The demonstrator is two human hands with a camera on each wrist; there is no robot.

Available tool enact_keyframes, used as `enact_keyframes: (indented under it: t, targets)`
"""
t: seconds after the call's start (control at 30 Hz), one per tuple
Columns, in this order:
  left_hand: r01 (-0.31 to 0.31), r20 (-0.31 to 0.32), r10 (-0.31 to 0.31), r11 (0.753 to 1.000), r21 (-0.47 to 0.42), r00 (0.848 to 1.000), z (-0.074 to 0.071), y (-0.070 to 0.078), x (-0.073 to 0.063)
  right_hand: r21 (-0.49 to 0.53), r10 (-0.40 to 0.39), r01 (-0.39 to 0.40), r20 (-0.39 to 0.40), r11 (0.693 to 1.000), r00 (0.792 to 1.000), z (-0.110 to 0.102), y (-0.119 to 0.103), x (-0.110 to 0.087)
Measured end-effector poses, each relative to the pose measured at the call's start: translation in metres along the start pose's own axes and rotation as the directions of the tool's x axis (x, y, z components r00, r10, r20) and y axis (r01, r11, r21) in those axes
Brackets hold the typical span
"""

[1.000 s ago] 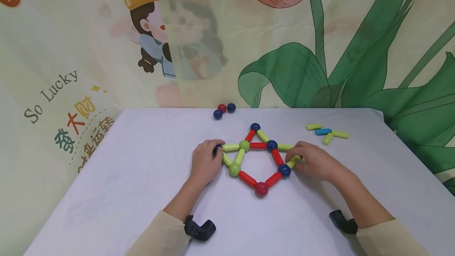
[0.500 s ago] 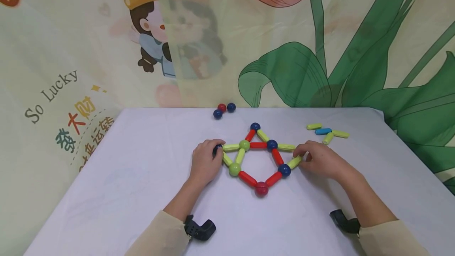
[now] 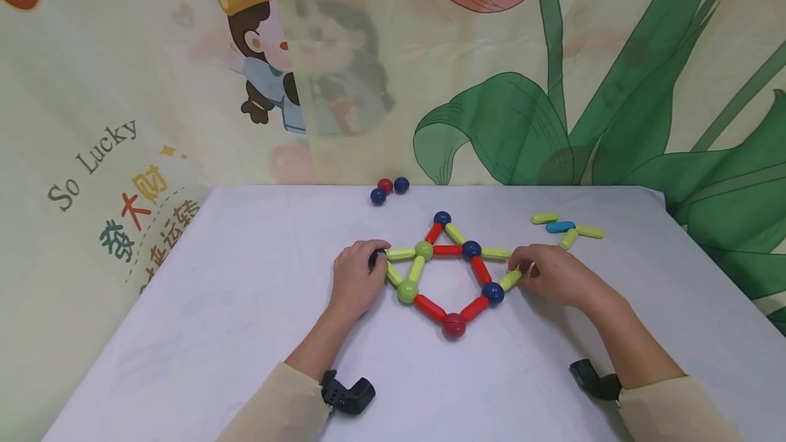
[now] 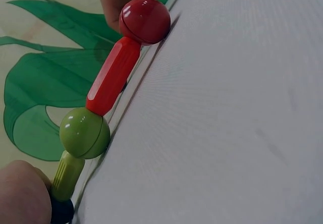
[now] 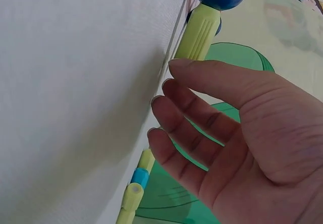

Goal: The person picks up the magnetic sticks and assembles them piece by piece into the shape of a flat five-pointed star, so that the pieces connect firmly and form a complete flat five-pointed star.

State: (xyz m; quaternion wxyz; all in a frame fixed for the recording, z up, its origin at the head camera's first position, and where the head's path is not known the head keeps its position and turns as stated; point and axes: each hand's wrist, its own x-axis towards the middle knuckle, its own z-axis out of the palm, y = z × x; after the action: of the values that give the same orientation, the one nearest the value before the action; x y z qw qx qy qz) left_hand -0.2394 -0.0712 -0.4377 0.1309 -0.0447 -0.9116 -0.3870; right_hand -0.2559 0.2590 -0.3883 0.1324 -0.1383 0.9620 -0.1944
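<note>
A flat frame of magnetic sticks and balls lies on the white cloth, with red sticks (image 3: 449, 250), yellow-green sticks (image 3: 415, 269), green balls (image 3: 407, 291), blue balls (image 3: 471, 249) and a red ball (image 3: 454, 325) at its near corner. At its left corner my left hand (image 3: 359, 278) grips a dark blue ball (image 4: 62, 211), mostly covered by the fingers. On the right, two yellow-green sticks point outward from blue balls. My right hand (image 3: 549, 277) pinches at the lower stick's outer end (image 3: 511, 280), thumb tip over it, beside the upper stick's end (image 3: 496, 253). The other fingers curl loosely.
Loose blue balls (image 3: 402, 185) and a red ball (image 3: 385, 186) lie near the far edge of the table (image 3: 276, 224). Several loose sticks, yellow-green (image 3: 589, 231) and blue (image 3: 561, 227), lie at the back right. A printed curtain (image 3: 344, 155) hangs behind the table.
My right hand has slid slightly right, uncovering more of the two outward yellow-green sticks. My left hand stays at its ball, and the frame keeps its shape.
</note>
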Motion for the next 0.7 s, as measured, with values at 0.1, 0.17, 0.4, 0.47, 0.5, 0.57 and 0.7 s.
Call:
enact_keyframes:
  t: [0.1,0.17,0.4,0.47,0.5,0.57,0.7]
  targets:
    - [0.009,-0.010,-0.009,1.000,0.011,1.000,0.001,0.000,0.001,-0.010,-0.003,0.003,0.003,1.000,1.000,-0.002,-0.001,0.000]
    - [0.015,-0.029,-0.014,1.000,0.016,0.999,0.002,0.000,0.001,-0.007,-0.002,0.002,0.005,1.000,1.000,-0.005,-0.002,0.001]
    - [0.037,-0.059,-0.036,0.999,0.021,0.998,0.003,0.000,0.003,0.051,-0.009,0.011,-0.044,0.999,0.999,-0.015,-0.010,0.008]
    - [0.046,-0.056,-0.044,0.999,0.026,0.997,0.003,0.000,0.003,0.064,-0.005,0.011,-0.089,0.998,0.996,-0.016,-0.013,0.011]
    - [0.051,-0.058,-0.050,0.998,0.030,0.997,0.003,0.000,0.003,0.069,-0.003,0.011,-0.114,0.998,0.993,-0.017,-0.016,0.013]
    - [0.067,-0.062,-0.065,0.997,0.032,0.996,0.003,-0.001,0.003,0.073,0.002,0.010,-0.152,0.997,0.988,-0.019,-0.025,0.019]
    - [0.090,-0.076,-0.088,0.996,0.026,0.993,0.002,-0.003,0.003,0.089,-0.009,0.028,-0.202,0.996,0.979,-0.026,-0.048,0.034]
